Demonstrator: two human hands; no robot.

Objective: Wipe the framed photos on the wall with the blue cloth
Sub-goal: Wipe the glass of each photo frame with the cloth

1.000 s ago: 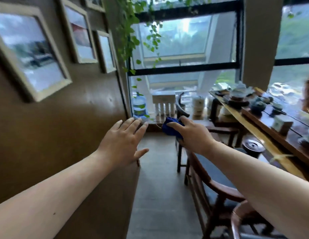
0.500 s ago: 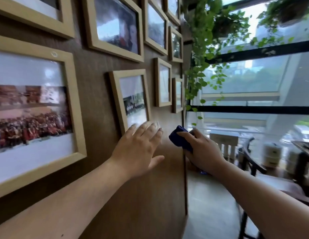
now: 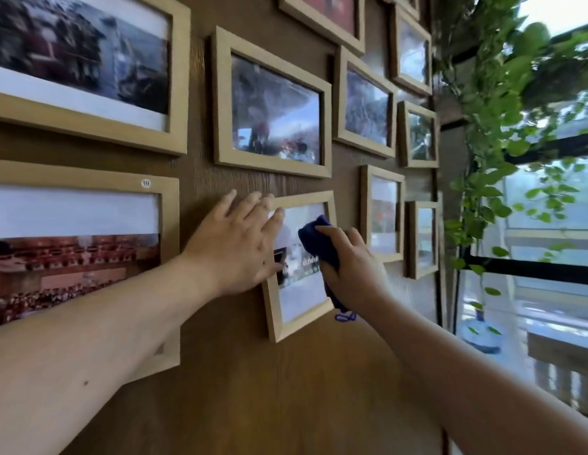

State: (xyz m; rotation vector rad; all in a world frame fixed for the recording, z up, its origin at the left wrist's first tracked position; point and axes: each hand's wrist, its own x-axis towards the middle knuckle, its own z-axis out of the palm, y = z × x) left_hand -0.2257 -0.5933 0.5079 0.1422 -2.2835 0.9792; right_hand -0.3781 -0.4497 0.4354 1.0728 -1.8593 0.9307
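Several light wooden framed photos hang on a brown wood wall [image 3: 286, 389]. A small frame [image 3: 297, 292] sits low in the middle. My right hand [image 3: 353, 267] grips the blue cloth [image 3: 319, 241] and presses it against this frame's glass. My left hand [image 3: 235, 244] lies flat with fingers spread on the frame's upper left corner and the wall beside it. A larger frame [image 3: 273, 106] hangs just above, and a big frame with a "19" sticker [image 3: 79, 247] is to the left, partly hidden by my left forearm.
More frames [image 3: 383, 213] continue to the right up to the wall's edge. Trailing green vines [image 3: 489, 142] hang by the black-framed window [image 3: 548, 270]. A water jug [image 3: 481, 333] stands low by the window.
My view swung up and closer to the wall. Both hands rose onto the small frame; the right hand brought the blue cloth onto its glass, the left hand landed on its corner.
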